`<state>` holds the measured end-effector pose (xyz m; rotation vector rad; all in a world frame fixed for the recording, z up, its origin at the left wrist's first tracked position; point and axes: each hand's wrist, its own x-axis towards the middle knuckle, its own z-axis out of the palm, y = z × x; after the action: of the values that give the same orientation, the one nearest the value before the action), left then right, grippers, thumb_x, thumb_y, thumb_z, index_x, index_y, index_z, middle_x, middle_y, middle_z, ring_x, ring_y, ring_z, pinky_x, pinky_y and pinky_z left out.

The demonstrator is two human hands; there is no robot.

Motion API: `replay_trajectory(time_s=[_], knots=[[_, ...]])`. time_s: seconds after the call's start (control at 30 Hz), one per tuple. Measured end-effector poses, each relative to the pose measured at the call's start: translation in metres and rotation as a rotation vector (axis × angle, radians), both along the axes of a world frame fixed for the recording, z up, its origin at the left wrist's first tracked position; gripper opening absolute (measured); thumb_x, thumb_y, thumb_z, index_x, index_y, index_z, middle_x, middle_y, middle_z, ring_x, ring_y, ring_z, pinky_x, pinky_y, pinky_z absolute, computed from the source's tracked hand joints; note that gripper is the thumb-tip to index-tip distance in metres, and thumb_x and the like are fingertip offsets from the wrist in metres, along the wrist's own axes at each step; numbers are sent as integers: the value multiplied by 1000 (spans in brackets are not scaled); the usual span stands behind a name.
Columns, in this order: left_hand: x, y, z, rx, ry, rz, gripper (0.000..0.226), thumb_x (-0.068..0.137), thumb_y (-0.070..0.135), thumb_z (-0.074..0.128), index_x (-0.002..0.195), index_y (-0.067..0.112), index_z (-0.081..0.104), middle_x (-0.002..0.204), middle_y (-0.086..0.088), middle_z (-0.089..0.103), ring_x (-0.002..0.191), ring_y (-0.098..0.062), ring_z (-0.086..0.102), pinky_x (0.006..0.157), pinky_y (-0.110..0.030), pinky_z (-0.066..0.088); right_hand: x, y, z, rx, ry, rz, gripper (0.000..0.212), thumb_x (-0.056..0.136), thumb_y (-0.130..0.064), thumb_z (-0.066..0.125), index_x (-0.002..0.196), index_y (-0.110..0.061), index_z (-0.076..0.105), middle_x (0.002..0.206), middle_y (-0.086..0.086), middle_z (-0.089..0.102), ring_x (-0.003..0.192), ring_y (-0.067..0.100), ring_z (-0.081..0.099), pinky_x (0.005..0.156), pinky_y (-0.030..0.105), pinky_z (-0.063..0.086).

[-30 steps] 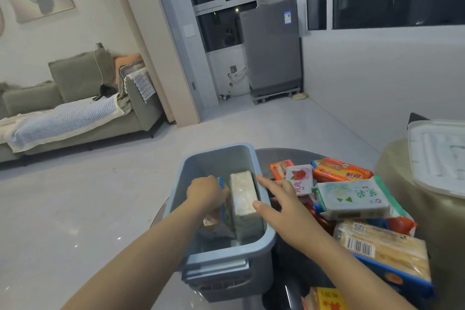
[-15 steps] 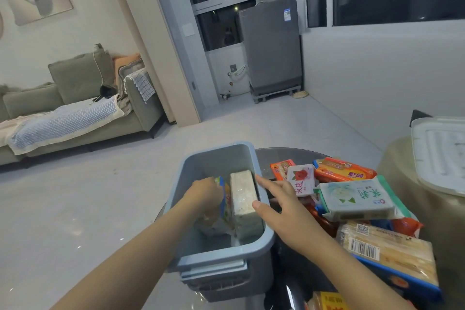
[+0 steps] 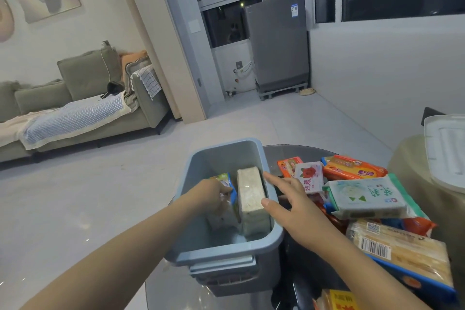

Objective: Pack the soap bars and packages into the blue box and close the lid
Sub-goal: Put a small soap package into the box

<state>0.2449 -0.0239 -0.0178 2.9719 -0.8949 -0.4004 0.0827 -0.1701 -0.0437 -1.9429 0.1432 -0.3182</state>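
The blue box (image 3: 226,249) stands at the left edge of the dark round worktop (image 3: 297,156), part of its base overhanging the rim toward the floor. Inside it, a pale wrapped soap bar (image 3: 250,199) stands on edge against the right wall, and the left hand (image 3: 210,195) reaches down beside it, fingers curled round a blue-edged package (image 3: 230,190) pressed against the bar's left face; the box's left half and far end lie open. The right hand (image 3: 292,205) hovers over the box's right rim with fingers spread wide and straight, holding nothing. Just right of the box, soap packages (image 3: 364,194) crowd the worktop out to its right edge, stacked and overlapping. The white lid (image 3: 445,148) lies on a separate cloth-covered stand at far right.
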Motion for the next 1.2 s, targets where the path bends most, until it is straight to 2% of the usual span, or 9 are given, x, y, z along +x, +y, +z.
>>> replay_trajectory(time_s=[0.13,0.27,0.47,0.57,0.63,0.7,0.87,0.97,1.2], knots=[[3,-5,6,38,-82,-4,11,79,17,55,86,16,63,67,4,43,75,-22,44,66,-21,35,1,-1,2,-7,36,7,53,91,-39,52,136,-52,27,114,-25,22,89,-19,33,52,2,37],[2,-4,8,52,-68,-27,23,81,18,55,100,14,67,84,0,50,79,-21,47,71,-22,39,1,1,3,16,28,-1,53,91,-39,53,136,-51,28,116,-25,21,90,-16,32,54,1,34],[-11,-1,17,-111,30,59,10,81,20,60,88,23,53,87,-2,53,78,-21,45,72,-25,39,-2,-1,4,22,21,19,53,89,-47,51,136,-52,28,124,-26,21,112,-2,30,88,20,32],[-24,1,27,-255,-13,77,39,85,28,63,122,20,61,120,-2,64,107,-22,60,87,-24,43,-9,-5,9,23,31,29,52,89,-46,52,137,-49,31,123,-27,29,113,-1,35,86,19,36],[-40,0,38,-434,1,80,42,88,31,62,128,18,59,128,0,63,115,-17,59,91,-27,46,-16,-11,14,30,28,29,47,90,-41,53,133,-47,38,115,-31,43,107,-5,46,74,9,41],[-62,-2,48,-564,-27,34,37,90,32,58,124,18,62,122,2,66,110,-13,62,87,-27,51,-25,-19,18,-7,27,15,39,90,-37,54,127,-46,46,102,-34,51,97,-6,53,64,7,43],[-124,-9,55,-866,-70,-69,21,91,29,57,107,29,71,98,17,69,89,6,63,73,-11,49,-57,-39,21,-118,42,-9,22,89,-34,56,106,-48,58,102,-26,61,92,-5,58,74,15,49],[-157,-13,53,-1004,-61,-150,16,90,21,60,98,30,72,96,17,70,83,5,62,70,-6,46,-83,-50,21,-192,77,-1,20,88,-34,57,103,-46,62,103,-23,64,90,-3,61,78,19,51],[-206,-25,13,-877,81,-280,22,87,30,62,109,32,68,98,20,66,91,7,60,77,-7,48,-138,-70,13,-418,228,-25,14,84,-41,61,95,-48,60,96,-25,62,87,-6,58,69,11,48]])
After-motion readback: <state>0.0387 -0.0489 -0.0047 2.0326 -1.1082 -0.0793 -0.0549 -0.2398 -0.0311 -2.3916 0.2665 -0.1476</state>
